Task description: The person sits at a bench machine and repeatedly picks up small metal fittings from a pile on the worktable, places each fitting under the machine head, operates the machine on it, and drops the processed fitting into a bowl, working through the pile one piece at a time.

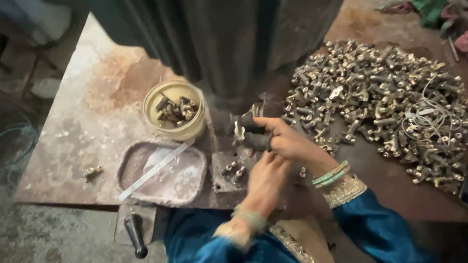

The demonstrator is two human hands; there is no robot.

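The right hand (287, 139) reaches in from the right, wrist bent, fingers closed around a small dark metal fitting (248, 128) at the foot of the dark machine column (236, 41). The left hand (265, 179) comes up from below, just under the right and touching it; whether its curled fingers grip anything cannot be told. Beyond the right wrist spreads a heap of brass fittings (380, 99). Left of both hands stand a round tin (175, 109) and a shallow tray (162, 173).
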